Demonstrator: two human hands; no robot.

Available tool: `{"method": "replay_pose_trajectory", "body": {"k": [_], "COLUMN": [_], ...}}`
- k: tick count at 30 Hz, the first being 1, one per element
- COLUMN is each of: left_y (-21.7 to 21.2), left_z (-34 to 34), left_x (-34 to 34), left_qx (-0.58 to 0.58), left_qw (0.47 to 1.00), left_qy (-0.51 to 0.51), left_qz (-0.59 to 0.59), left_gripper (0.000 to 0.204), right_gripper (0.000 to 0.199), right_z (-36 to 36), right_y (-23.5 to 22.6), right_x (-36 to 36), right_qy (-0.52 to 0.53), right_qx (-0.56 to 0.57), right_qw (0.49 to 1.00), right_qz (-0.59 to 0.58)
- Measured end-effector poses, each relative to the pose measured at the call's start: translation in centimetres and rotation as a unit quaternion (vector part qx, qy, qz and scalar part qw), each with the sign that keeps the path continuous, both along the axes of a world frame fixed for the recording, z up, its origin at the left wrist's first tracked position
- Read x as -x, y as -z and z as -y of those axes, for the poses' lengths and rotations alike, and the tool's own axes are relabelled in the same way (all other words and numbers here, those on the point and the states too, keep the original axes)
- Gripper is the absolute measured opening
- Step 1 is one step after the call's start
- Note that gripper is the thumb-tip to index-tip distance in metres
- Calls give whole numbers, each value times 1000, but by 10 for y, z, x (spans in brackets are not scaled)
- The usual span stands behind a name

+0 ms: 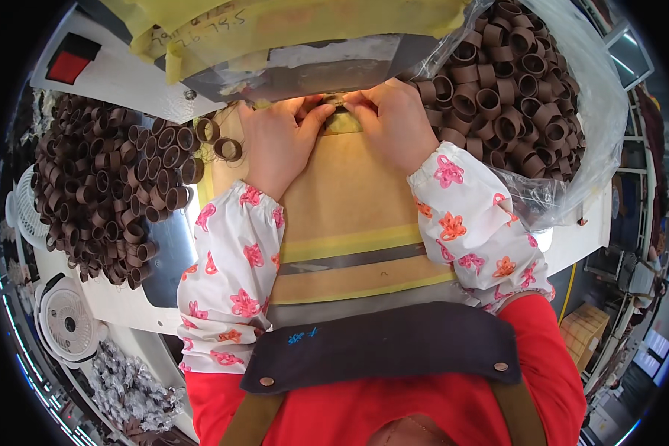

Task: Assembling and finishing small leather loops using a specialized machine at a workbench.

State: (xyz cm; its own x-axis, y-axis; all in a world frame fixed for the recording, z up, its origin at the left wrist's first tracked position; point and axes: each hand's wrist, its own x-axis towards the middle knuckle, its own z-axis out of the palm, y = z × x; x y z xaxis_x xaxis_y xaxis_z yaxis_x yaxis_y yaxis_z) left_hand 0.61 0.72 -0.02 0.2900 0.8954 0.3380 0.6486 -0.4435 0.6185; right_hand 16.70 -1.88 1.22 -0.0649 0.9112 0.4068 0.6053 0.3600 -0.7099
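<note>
Both my hands meet at the lit gap under the front edge of a machine head (305, 70) covered with yellow tape. My left hand (284, 141) has its thumb and fingers pinched together at the left of the gap. Opposite it, my right hand (398, 123) pinches in the same way, fingertips close to the left ones. A small dark piece shows between the fingertips, mostly hidden by them. Beneath the hands lies a tan work surface (349, 178) with yellow tape strips across it. A few loose brown rings (229, 149) lie just left of my left hand.
A large heap of brown rings (97, 178) covers the left side. More brown rings (498, 97) fill a clear plastic bag (598, 119) at the right. A red switch (70, 59) sits on the machine at upper left. A white fan (70, 325) stands at lower left.
</note>
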Motion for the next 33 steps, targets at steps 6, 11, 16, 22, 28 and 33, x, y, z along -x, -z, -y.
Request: {"method": "replay_pose_trajectory", "body": {"k": [6,11,16,22,28,33], "left_y": [0,-1,0,3,4,6], "left_z": [-2,-2,-3,-4,-5,-6], "left_x": [-1,-1,-1,-1,2,1], "left_qx": [14,13,9,-8,11,-10], "left_qw": [1000,1000,999,999,999,999], "left_qy": [-7,-11,-17,-10,-10,-1], "left_qz": [-21,-24,-38,-38,-31,-42], "left_gripper": [21,20,21,21,20,20], "right_gripper": [5,5,3,9,6,6], "right_z": [-3,-4,-3,-8,-12,-10], "right_y": [4,4,3,5,8,6], "right_x": [1,1,1,-1,4,1], "right_qy": [-1,0,8,14,18,22], "right_qx": [-32,-32,-34,-28,-4,-15], "right_qw": [999,999,998,996,993,995], "right_qz": [33,39,55,86,116,101]}}
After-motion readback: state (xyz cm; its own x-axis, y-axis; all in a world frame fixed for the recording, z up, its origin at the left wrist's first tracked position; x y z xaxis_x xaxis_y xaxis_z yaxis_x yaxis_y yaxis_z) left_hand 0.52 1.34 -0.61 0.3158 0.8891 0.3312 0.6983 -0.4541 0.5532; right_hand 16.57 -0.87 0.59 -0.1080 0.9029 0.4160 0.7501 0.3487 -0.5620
